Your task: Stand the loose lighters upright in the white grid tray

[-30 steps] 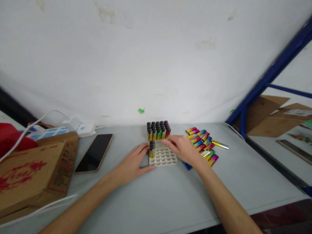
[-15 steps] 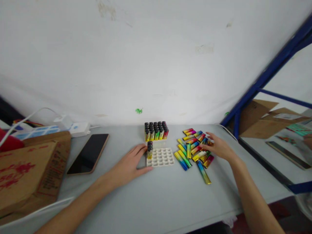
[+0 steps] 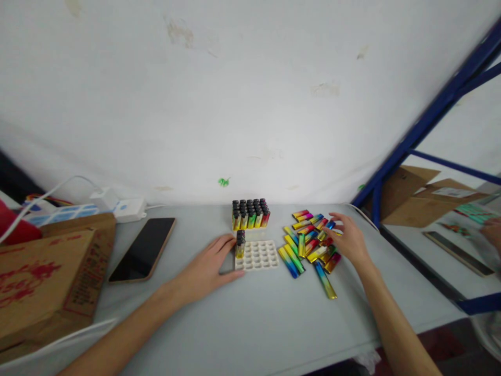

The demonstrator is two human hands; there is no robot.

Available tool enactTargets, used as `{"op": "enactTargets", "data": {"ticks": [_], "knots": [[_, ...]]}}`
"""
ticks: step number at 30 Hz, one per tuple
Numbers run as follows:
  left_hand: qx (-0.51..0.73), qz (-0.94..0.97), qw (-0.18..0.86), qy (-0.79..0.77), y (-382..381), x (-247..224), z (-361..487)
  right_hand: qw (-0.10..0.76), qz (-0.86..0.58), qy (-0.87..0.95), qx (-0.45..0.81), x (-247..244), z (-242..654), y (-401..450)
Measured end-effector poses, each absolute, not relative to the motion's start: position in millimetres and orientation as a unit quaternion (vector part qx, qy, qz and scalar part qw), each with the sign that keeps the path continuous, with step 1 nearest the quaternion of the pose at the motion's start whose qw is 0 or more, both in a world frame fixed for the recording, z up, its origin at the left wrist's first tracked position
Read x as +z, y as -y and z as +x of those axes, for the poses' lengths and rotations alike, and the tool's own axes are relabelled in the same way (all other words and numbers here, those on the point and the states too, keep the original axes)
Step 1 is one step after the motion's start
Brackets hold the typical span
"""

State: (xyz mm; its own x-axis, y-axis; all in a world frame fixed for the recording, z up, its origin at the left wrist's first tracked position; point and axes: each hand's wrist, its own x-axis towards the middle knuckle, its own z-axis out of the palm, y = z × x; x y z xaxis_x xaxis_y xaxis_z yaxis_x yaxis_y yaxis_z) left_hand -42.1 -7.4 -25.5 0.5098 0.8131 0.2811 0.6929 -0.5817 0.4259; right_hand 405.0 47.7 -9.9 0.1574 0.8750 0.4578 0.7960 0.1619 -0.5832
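Right hand (image 3: 348, 241) has moved from the tray (image 3: 258, 256), lower centre, to the shiny cases (image 3: 312, 245) right of it, apparently choosing one, grip unclear; left hand (image 3: 207, 265) spread at the tray's edge. A clean pinch seems needed.

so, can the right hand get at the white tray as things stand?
Probably yes: between the right hand and the white tray lie only low, shiny pieces it could likely pass over; the left hand is at the opposite edge.
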Motion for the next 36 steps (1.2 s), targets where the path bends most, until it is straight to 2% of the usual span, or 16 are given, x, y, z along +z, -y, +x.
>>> {"op": "enactTargets", "data": {"ticks": [5,10,15,18,21,25,30,36], "knots": [[0.234,0.859,0.132,-0.435,7.7,-25.9,-42.9,0.526,-0.614,0.572,0.140,13.6,382.3,-43.8],[0.228,0.858,0.139,-0.440,7.9,-26.6,-43.4,0.623,-0.487,0.508,0.341,54.1,322.8,-39.4],[0.233,0.855,0.154,-0.436,9.2,-24.1,-42.4,0.553,-0.361,0.513,0.549,77.4,243.6,-33.1],[0.233,0.853,0.168,-0.436,10.5,-21.5,-40.9,0.506,-0.289,0.510,0.633,68.6,209.0,-27.9],[0.234,0.851,0.173,-0.437,11.6,-19.7,-39.8,0.446,-0.286,0.512,0.676,50.4,191.6,-22.2],[0.242,0.849,0.175,-0.435,12.8,-18.1,-39.4,0.384,-0.353,0.566,0.638,28.8,186.2,-16.8],[0.246,0.849,0.170,-0.435,12.8,-17.3,-39.1,0.431,-0.400,0.701,0.403,16.1,185.5,-11.8],[0.242,0.853,0.164,-0.432,11.6,-18.2,-40.0,0.437,-0.446,0.719,0.306,13.0,186.5,-9.2]]}}
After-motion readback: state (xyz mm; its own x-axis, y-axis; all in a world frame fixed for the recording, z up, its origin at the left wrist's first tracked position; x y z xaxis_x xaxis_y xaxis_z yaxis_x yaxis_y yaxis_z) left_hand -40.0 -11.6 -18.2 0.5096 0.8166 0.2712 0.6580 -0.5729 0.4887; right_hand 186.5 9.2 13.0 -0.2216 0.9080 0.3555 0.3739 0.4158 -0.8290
